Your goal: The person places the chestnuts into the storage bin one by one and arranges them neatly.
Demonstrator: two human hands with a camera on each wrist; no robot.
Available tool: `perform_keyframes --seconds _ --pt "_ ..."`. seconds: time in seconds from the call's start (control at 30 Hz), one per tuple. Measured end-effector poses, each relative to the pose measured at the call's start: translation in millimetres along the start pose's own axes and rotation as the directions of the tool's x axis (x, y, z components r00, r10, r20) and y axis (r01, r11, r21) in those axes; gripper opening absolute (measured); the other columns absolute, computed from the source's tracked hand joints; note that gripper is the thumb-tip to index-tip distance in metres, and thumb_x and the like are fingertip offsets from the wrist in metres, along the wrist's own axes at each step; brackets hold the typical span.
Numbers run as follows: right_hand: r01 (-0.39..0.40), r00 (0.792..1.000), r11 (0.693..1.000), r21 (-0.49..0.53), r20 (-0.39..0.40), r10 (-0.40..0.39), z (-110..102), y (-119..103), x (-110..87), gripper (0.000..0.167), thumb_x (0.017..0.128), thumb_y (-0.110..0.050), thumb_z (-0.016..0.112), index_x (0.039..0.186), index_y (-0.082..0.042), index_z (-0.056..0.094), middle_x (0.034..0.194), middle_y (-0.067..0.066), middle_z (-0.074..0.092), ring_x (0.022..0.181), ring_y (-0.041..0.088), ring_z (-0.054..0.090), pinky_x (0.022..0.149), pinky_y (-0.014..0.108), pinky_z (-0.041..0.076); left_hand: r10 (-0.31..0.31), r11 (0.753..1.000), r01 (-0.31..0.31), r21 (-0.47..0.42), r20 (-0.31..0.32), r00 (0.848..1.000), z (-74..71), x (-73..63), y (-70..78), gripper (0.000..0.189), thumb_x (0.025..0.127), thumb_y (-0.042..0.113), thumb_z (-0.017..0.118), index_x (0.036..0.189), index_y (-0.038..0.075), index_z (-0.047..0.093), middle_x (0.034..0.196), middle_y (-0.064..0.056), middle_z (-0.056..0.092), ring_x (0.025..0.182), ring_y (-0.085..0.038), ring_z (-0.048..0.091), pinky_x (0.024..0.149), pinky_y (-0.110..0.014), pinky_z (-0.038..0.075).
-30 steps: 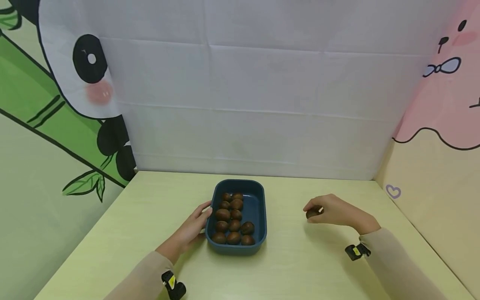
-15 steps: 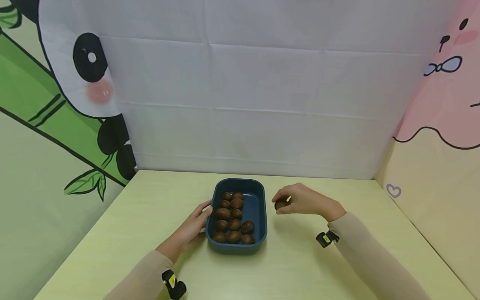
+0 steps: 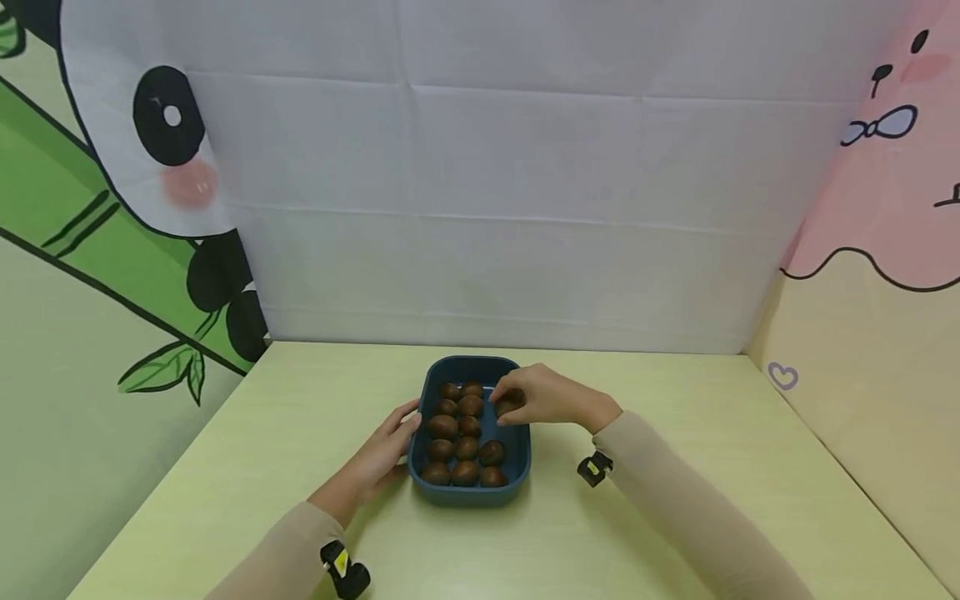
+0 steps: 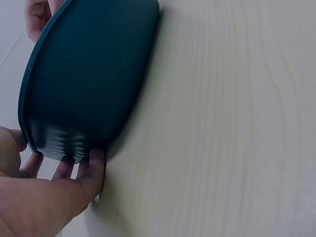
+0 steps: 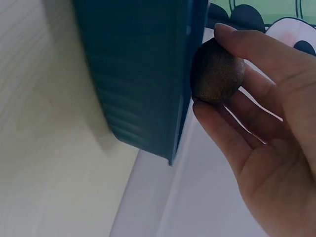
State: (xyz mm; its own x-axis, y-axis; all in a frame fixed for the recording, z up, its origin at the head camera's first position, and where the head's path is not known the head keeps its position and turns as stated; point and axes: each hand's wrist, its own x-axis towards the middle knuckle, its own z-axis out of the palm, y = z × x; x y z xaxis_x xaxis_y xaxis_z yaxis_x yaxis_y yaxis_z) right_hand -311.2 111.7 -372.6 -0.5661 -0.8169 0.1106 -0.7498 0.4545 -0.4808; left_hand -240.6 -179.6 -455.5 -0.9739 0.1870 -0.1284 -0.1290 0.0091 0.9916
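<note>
A dark blue rectangular box (image 3: pixel 471 497) stands on the table, with several brown chestnuts (image 3: pixel 467 448) grouped along its left and near side. My left hand (image 3: pixel 378 458) holds the box by its left side, thumb at the rim and fingers against the outer wall (image 4: pixel 74 140). My right hand (image 3: pixel 551 396) pinches a single chestnut (image 5: pixel 217 71) between thumb and fingertips, over the box's far right part. In the right wrist view this chestnut is beside the rim, and the box's inside is hidden.
The pale yellow table (image 3: pixel 637 517) extends around the box. A white sheet (image 3: pixel 525 225) hangs behind it. Printed side panels stand at left and right, a panda (image 3: pixel 172 125) on one and a pink figure (image 3: pixel 885 208) on the other.
My right hand has moved left with the chestnut, from the table's right part to over the box. The left hand and the box have stayed in place.
</note>
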Motion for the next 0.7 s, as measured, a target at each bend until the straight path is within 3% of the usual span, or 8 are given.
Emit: perform_keyframes --seconds 0.2,0.37,0.7 --pt "-0.014 1.000 0.998 -0.064 0.022 0.016 17 7 15.5 0.029 0.091 -0.019 0.077 0.116 -0.004 0.072 0.106 -0.002 0.068 0.089 0.006 0.062 0.078 0.023 0.051 -0.006 1.000 0.006 0.004 0.007 1.000 -0.4 -2.4 0.5 0.055 0.109 0.038 0.043 0.158 0.019 0.025 0.155 -0.022 0.035 0.138 -0.042 0.040 0.106 -0.062 0.035" --pt "-0.055 0.998 0.994 -0.095 0.030 0.058 29 14 22.0 0.030 0.090 -0.024 0.079 0.114 -0.008 0.073 0.105 -0.004 0.068 0.086 0.005 0.061 0.076 0.023 0.051 -0.010 1.000 0.010 -0.005 0.004 1.000 0.3 -1.1 -0.4 0.055 0.109 0.037 0.043 0.158 0.019 0.025 0.154 -0.022 0.036 0.137 -0.041 0.042 0.104 -0.058 0.039" --pt "-0.070 0.997 0.988 -0.140 0.028 0.075 36 13 28.2 0.025 0.089 -0.027 0.080 0.107 -0.011 0.073 0.098 -0.006 0.069 0.082 0.003 0.062 0.076 0.022 0.051 -0.012 1.000 0.012 -0.001 0.000 1.000 -0.8 -1.9 -0.5 0.057 0.108 0.039 0.044 0.158 0.019 0.025 0.155 -0.022 0.035 0.137 -0.041 0.042 0.104 -0.058 0.040"
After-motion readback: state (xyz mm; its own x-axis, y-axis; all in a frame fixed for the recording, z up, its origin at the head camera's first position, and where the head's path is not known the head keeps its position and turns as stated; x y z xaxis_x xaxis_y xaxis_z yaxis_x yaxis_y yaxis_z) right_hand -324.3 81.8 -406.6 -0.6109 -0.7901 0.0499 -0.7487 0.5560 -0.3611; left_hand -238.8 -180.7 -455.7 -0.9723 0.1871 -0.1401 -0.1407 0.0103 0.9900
